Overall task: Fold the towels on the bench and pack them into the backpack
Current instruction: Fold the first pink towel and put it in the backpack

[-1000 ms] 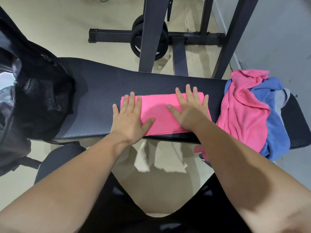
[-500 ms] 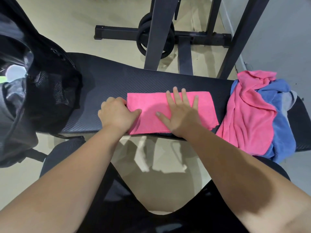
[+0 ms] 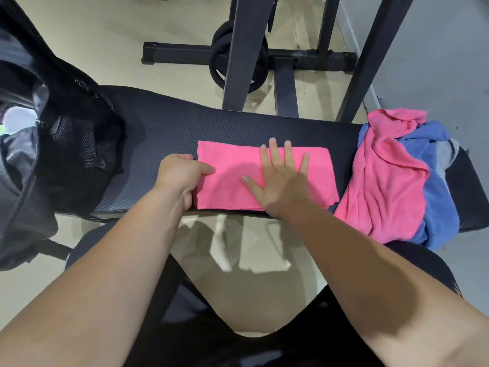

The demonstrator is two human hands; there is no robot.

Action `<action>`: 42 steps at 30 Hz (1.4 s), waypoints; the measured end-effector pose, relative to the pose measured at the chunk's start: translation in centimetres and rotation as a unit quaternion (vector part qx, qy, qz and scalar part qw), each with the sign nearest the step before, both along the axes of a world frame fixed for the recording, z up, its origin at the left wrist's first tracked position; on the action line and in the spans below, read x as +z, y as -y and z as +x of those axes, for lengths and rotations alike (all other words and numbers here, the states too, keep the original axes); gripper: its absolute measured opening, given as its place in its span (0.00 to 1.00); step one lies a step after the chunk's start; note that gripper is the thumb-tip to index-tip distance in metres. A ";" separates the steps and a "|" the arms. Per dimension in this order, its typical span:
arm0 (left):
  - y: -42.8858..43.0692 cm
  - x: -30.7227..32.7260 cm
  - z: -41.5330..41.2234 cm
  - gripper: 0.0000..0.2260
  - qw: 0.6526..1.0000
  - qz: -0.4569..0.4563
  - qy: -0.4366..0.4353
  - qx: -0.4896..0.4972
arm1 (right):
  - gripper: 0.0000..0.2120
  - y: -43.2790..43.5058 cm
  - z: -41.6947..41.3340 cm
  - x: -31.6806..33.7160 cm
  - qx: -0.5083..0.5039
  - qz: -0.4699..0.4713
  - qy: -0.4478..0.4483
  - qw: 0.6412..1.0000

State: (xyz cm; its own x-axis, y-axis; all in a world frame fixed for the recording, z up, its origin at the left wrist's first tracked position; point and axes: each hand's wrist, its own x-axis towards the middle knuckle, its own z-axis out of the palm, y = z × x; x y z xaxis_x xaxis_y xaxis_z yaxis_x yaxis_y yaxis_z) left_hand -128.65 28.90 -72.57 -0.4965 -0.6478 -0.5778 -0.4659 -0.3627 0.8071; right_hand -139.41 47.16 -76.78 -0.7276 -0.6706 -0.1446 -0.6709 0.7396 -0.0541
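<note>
A folded pink towel [image 3: 232, 178] lies flat on the black padded bench [image 3: 185, 128], near its front edge. My left hand [image 3: 180, 173] grips the towel's left edge, thumb on top and fingers curled underneath. My right hand [image 3: 280, 178] rests flat on the towel's middle with its fingers spread. A black backpack [image 3: 39, 144] stands open on the bench's left end. At the right end lies a loose heap with an unfolded pink towel [image 3: 381, 176] on top of a blue towel [image 3: 436, 197].
Behind the bench stand the dark uprights of a weight rack [image 3: 246, 54], with black weight plates [image 3: 238, 64] on the beige floor. A grey wall [image 3: 436, 49] runs along the right. My legs in black shorts are below the bench edge.
My left hand slid off the top of the folded towel to its left edge and closed on it. My right hand moved toward the towel's middle and stays flat.
</note>
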 end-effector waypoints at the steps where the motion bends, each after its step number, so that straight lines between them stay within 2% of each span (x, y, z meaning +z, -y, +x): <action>1: 0.2 0.2 0.2 0.15 0.999 0.031 -0.004 -0.009 | 0.44 0.1 0.4 0.0 -0.005 0.000 -0.001 1.000; 3: 0.3 0.8 0.6 0.13 0.997 0.080 -0.014 -0.016 | 0.44 0.4 0.9 0.1 -0.017 0.008 0.006 1.000; 5: 0.3 1.8 0.7 0.12 0.995 0.089 -0.036 -0.019 | 0.46 1.0 1.2 0.4 -0.027 0.003 0.034 0.999; 9: 0.0 4.4 -0.3 0.13 0.997 -0.022 -0.076 -0.020 | 0.42 1.6 0.7 1.5 -0.032 -0.108 0.158 0.981; 12: -1.1 6.4 -1.6 0.16 0.989 -0.108 -0.093 -0.037 | 0.35 0.5 -0.4 2.2 -0.059 -0.269 0.238 0.931; 15: -3.7 7.5 -3.3 0.19 0.974 -0.180 -0.097 -0.097 | 0.35 -1.8 -1.3 2.8 -0.116 -0.410 0.197 0.883; 16: -5.0 7.5 -4.1 0.18 0.969 -0.194 -0.098 -0.117 | 0.31 -2.8 -1.8 2.8 -0.132 -0.442 0.170 0.871; 17: -6.3 7.4 -4.9 0.18 0.964 -0.207 -0.099 -0.133 | 0.25 -3.8 -2.2 2.8 -0.156 -0.469 0.156 0.855; 19: -9.0 6.8 -6.6 0.14 0.952 -0.238 -0.098 -0.163 | 0.16 -5.4 -3.3 2.6 -0.212 -0.500 0.191 0.818; 21: -11.6 5.6 -8.0 0.05 0.935 -0.285 -0.090 -0.191 | 0.14 -6.7 -4.0 2.3 -0.267 -0.506 0.254 0.780; 22: -12.8 5.0 -8.6 0.03 0.925 -0.306 -0.084 -0.209 | 0.12 -7.3 -4.3 2.2 -0.279 -0.512 0.289 0.759; 23: -13.7 4.3 -9.1 0.06 0.917 -0.316 -0.075 -0.233 | 0.10 -7.8 -4.3 2.2 -0.285 -0.514 0.310 0.747; 26: -15.3 2.1 -9.8 0.13 0.885 -0.336 -0.023 -0.322 | 0.08 -8.9 -4.2 1.5 -0.259 -0.497 0.315 0.766; 29: -15.1 1.1 -9.2 0.11 0.847 -0.397 -0.034 -0.351 | 0.12 -9.3 -4.3 1.3 -0.236 -0.488 0.331 0.773; 32: -14.0 0.9 -7.7 0.11 0.769 -0.516 -0.059 -0.372 | 0.13 -9.2 -4.2 1.1 -0.221 -0.451 0.317 0.804; 34: -13.1 0.5 -7.0 0.17 0.713 -0.584 -0.024 -0.387 | 0.14 -9.2 -4.1 1.0 -0.213 -0.417 0.289 0.835; 35: -12.8 0.3 -6.7 0.22 0.698 -0.595 0.014 -0.398 | 0.15 -9.2 -3.9 1.2 -0.215 -0.406 0.279 0.843; 38: -12.6 -0.8 -6.2 0.34 0.675 -0.576 0.110 -0.448 | 0.16 -9.4 -3.8 1.3 -0.221 -0.391 0.246 0.859; 42: -12.8 -2.3 -5.7 0.40 0.645 -0.568 0.124 -0.496 | 0.18 -10.2 -3.4 1.1 -0.194 -0.400 0.202 0.873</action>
State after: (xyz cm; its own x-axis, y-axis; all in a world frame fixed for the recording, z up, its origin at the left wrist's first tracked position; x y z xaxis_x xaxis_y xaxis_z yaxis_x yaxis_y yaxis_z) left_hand -134.39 41.68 -74.84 -0.9758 -0.1582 -0.1508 -0.1801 0.9730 0.1447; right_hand -142.80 57.32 -75.64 -0.9203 -0.3891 -0.0406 -0.1850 0.5241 -0.8313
